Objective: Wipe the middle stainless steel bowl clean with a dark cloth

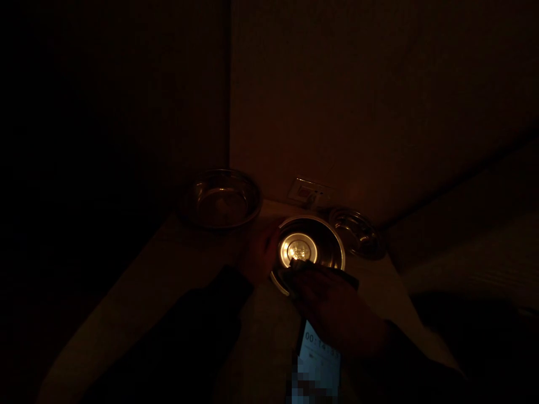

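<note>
In dim light a shiny metal bowl (334, 241) stands on the table, its bottom lit brightly. Against its left side rests my left hand (259, 255), closed at the rim, with the fingertips lost in shadow. My right hand (332, 303) reaches over the bowl's near edge, fingers pressed together on a dark cloth (349, 278) that touches the inside. Only edges of the cloth show around the hand. Just below the right hand lies a phone (320, 359) with a lit screen showing a running timer, partly covered by that hand.
A wide metal bowl (223, 224) sits at the table's back left. Smaller metal dishes (357, 233) stand at the back right, near the bowl. Behind them rises a wall with a socket panel (309, 191). The table (138, 297) narrows toward the wall; its sides fall into darkness.
</note>
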Demonstrator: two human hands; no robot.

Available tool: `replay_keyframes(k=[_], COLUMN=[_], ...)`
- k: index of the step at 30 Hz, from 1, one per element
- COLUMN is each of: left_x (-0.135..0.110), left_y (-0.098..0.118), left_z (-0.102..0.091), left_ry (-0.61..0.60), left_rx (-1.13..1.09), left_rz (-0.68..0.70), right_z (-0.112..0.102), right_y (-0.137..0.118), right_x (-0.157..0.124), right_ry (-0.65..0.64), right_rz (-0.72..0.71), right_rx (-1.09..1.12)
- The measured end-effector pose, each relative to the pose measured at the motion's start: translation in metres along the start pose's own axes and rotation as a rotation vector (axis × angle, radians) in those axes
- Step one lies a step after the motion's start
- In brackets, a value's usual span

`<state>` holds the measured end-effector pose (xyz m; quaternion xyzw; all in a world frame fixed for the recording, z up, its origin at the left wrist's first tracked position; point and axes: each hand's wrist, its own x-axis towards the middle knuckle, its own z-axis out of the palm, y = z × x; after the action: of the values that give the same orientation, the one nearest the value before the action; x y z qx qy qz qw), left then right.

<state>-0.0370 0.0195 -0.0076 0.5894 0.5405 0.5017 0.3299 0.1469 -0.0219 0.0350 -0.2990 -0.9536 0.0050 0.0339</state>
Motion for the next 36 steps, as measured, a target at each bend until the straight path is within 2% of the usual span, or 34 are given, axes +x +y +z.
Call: replay_keyframes(k=[8, 12, 20, 25, 31, 36], left_x=[-0.003, -0.002, -0.004, -0.006, -0.005, -0.003], left_y=[0.001, -0.005, -0.005, -0.001, -0.007, -0.010], left_z=[-0.004, -0.009, -0.006, -0.001, -0.002, -0.006], left_ry=[0.085, 0.068, 0.019, 0.039, 0.054, 0.037], left_rx=[0.104, 0.108, 0.116, 0.096, 0.116, 0.121], left_rz=[0.031, 0.046, 0.075, 0.042, 0.083, 0.106], right_z=[0.009, 0.011, -0.004, 0.000, 0.003, -0.003], right_y=[-0.025, -0.023, -0.002, -0.010, -0.023, -0.014], right_x=[0.033, 0.026, -0.007, 0.005, 0.033, 0.022], right_ry=[0.025, 0.008, -0.058, -0.064, -0.070, -0.113], right_rz=[0.155, 0.139, 0.034, 0.090, 0.190, 0.127], right_rx=[0.088, 0.056, -0.081, -0.014, 0.076, 0.097])
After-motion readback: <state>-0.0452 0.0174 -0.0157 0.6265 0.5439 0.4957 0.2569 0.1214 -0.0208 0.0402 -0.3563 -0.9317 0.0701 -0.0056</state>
